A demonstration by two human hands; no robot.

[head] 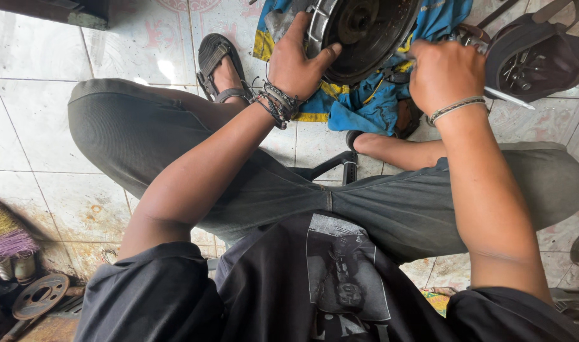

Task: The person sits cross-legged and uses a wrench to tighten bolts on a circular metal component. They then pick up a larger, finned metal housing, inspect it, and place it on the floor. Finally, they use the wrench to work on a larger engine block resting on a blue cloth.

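Head view: left hand [296,63] fingers [297,25] clamped on black wheel [365,31] rim, right hand [445,73] fist-closed beside it.

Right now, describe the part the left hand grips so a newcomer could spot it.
Start at the blue and yellow cloth spread on the tiled floor ahead of the seated person's knees. On it stands a dark round metal disc with a pale toothed rim; the left hand grips its edge. It is the only large dark round part there; the black bag beside it is soft.

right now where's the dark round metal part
In the head view it sits top centre, on the blue cloth on the tiled floor, the dark round metal part held by the left hand.
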